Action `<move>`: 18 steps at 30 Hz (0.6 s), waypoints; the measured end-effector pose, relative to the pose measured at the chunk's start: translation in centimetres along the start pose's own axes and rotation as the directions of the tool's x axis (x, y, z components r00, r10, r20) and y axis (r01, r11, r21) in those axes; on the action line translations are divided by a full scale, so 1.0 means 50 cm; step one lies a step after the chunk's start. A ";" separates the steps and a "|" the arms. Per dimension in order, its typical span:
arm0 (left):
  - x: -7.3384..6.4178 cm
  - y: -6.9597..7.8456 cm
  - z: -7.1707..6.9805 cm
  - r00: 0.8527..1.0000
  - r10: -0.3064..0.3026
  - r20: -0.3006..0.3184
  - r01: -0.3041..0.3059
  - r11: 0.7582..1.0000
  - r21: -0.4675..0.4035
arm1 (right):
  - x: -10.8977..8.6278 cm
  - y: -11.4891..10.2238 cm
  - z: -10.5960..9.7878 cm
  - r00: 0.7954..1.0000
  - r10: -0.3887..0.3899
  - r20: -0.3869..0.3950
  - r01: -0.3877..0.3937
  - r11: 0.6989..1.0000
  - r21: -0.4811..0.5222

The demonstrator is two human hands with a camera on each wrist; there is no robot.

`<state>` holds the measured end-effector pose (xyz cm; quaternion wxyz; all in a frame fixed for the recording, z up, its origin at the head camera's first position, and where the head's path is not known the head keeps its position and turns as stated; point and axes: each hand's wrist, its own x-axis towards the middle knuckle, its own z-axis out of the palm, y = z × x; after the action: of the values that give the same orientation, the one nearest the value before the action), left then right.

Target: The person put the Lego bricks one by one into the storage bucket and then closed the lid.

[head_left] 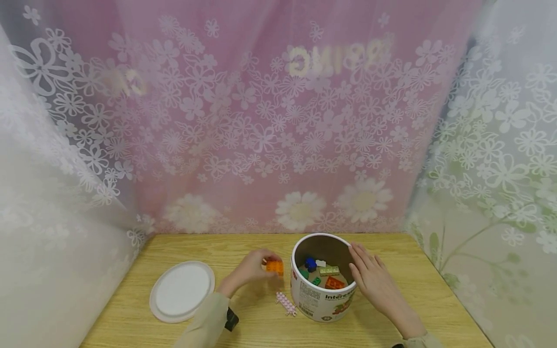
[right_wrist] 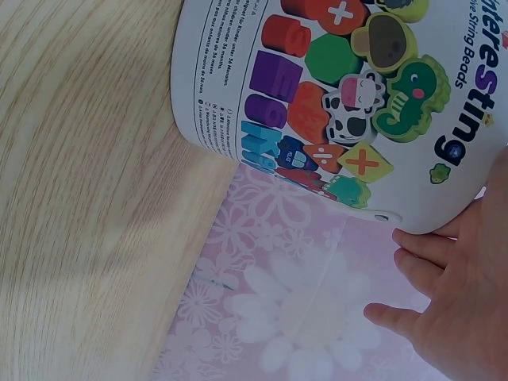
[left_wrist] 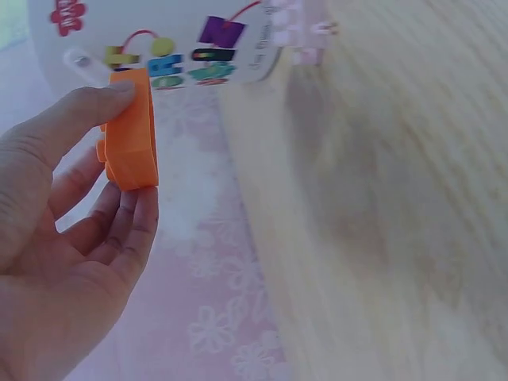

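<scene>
My left hand (head_left: 254, 267) pinches an orange building brick (head_left: 274, 268) between thumb and fingers, left of a round white tub (head_left: 324, 302). In the left wrist view the orange brick (left_wrist: 133, 131) is held on edge, thumb on top and fingers below. With its fingers extended, my right hand (head_left: 374, 278) rests against the tub's right rim. Several bricks lie in the tub, among them a red one (head_left: 334, 282), a pale yellow one (head_left: 329, 271), a blue one (head_left: 311, 264) and a green one (head_left: 316, 281). A pink studded piece (head_left: 285, 304) lies on the table beside the tub.
A round white lid (head_left: 183, 291) lies on the wooden table (head_left: 252, 324) at the left. Floral curtains (head_left: 278, 145) hang behind the table and along both sides. Printed toy pictures cover the tub's wall (right_wrist: 317, 95) in the right wrist view.
</scene>
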<state>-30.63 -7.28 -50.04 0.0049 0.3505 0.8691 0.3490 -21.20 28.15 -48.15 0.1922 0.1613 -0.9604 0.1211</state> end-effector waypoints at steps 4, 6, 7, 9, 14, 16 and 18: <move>-0.001 0.014 -0.018 1.000 -0.005 -0.023 0.005 1.000 0.017 | 0.000 -0.001 -0.001 1.000 0.002 0.001 -0.002 1.000 0.009; -0.001 0.022 -0.027 0.999 -0.010 -0.030 0.010 1.000 0.014 | 0.000 -0.002 -0.003 1.000 0.003 0.005 -0.003 1.000 0.011; 0.000 0.024 -0.031 0.999 -0.013 -0.031 0.014 1.000 0.007 | 0.000 -0.002 -0.003 1.000 0.003 0.007 -0.003 1.000 0.011; 0.001 0.031 -0.039 0.999 -0.015 -0.039 0.014 1.000 -0.003 | 0.000 -0.003 -0.004 1.000 0.003 0.008 -0.003 1.000 0.010; 0.003 0.056 -0.060 0.998 -0.017 -0.059 0.016 1.000 -0.020 | 0.001 -0.004 -0.006 1.000 0.005 0.010 -0.005 1.000 0.008; 0.005 0.067 -0.067 0.998 -0.011 -0.063 0.009 0.999 -0.031 | 0.001 -0.005 -0.006 1.000 0.002 0.003 -0.002 1.000 0.006; 0.007 0.078 -0.074 0.998 0.001 -0.067 -0.004 0.999 -0.040 | 0.002 -0.005 -0.006 1.000 -0.002 -0.005 0.002 1.000 0.005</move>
<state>-29.45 -7.31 -44.78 -0.0177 0.3395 0.8612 0.3778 -21.09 27.98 -47.82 0.1945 0.1622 -0.9595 0.1236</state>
